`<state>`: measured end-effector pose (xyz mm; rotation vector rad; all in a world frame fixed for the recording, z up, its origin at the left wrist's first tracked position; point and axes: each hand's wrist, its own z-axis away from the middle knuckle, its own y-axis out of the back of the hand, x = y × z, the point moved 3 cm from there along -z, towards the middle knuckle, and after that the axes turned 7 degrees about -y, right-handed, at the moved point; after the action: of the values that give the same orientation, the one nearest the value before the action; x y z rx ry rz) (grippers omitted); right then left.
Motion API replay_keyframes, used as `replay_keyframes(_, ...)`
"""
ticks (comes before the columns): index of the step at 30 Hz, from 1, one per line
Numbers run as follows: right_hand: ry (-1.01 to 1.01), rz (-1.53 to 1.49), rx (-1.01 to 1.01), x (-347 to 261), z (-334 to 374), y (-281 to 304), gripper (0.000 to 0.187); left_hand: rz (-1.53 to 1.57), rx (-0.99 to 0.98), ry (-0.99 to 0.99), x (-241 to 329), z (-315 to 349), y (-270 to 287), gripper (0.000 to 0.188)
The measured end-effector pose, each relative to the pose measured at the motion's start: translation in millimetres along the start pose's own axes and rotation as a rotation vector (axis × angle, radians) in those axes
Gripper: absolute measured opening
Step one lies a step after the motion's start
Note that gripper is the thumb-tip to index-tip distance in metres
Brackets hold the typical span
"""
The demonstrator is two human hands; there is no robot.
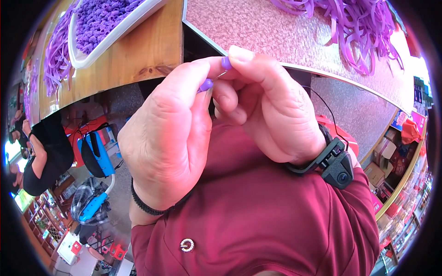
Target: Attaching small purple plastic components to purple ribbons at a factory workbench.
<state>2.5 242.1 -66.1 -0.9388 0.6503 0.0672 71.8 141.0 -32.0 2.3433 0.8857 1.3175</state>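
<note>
My left hand (165,133) is closed, with a small purple rubbery piece (205,85) pinched between thumb and fingers. My right hand (281,110) pinches another bit of purple strip (226,63) between thumb and forefinger. A thin metal wire or pin (222,73) runs across the short gap between the two purple ends. Both hands are close together in front of my chest, just off the table edge. The fingers hide most of what they hold, so I cannot tell whether the two ends are one piece.
A white tray (118,38) of small purple pieces stands on the wooden table (142,50). Purple strips (354,27) are heaped on the pinkish tabletop (239,23) at far right, more strips (57,64) at far left. Another person's arm (39,161) shows at left; boxes (384,152) sit at right.
</note>
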Motion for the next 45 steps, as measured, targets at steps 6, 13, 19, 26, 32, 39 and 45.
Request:
replay_keyframes(6, 0.051, 0.108, 0.023, 2.2, 0.5, 4.3, 0.029, -0.096, 0.02, 0.011, 1.5, -1.0, 0.2, 0.029)
replay_keyframes(13, 0.173, 0.206, 0.079, 9.0, 2.4, 6.7, 0.028, -0.123, 0.059, 0.047, -0.7, 3.6, -5.0, 0.029)
replay_keyframes(19, 0.457, 0.445, -0.096, 9.2, -3.7, 11.8, 0.028, -0.055, 0.049, 0.05, -11.0, 6.5, -7.6, 0.029)
replay_keyframes(26, 0.608, 0.691, -0.146, -5.6, 2.0, 11.6, 0.023, 0.058, 0.054, 0.125, -7.9, 3.4, -1.6, 0.024)
replay_keyframes(32, 0.795, 1.184, 0.105, -36.4, 8.4, 31.8, 0.023, 0.065, 0.0, 0.323, -9.2, 8.3, 8.5, 0.028)
replay_keyframes(39, 1.075, 1.673, 0.541, -86.4, 3.1, 45.3, 0.032, 0.116, -0.061, 0.275, -17.5, 11.8, 6.8, 0.023)
replay_keyframes(45, 0.89, 1.832, 0.528, -81.4, -9.0, 44.9, 0.014, 0.138, -0.056, 0.28, -24.1, 11.7, 8.7, 0.023)
